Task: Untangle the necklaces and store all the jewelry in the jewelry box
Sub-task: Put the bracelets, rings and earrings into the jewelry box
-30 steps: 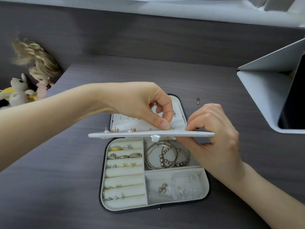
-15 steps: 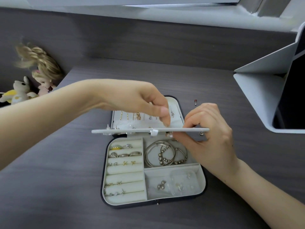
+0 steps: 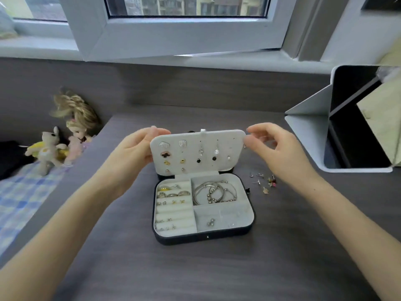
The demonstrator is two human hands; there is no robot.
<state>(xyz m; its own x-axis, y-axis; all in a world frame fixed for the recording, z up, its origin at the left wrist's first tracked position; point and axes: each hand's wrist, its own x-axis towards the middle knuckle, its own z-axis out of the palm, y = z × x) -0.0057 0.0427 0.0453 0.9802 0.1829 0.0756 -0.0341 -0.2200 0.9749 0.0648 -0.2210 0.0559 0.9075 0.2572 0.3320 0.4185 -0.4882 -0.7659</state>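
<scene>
Holding earring panel [image 3: 198, 153] upright — left hand [image 3: 132, 148], right hand [image 3: 275, 153].

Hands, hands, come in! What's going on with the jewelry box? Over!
Left hand and right hand grip earring panel, upright. Jewelry box open. Loose earrings on desk, right of box.

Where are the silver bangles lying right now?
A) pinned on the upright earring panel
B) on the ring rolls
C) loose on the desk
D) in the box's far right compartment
D: the bangles lie in the far right compartment of the jewelry box, not on the earring panel.
</scene>
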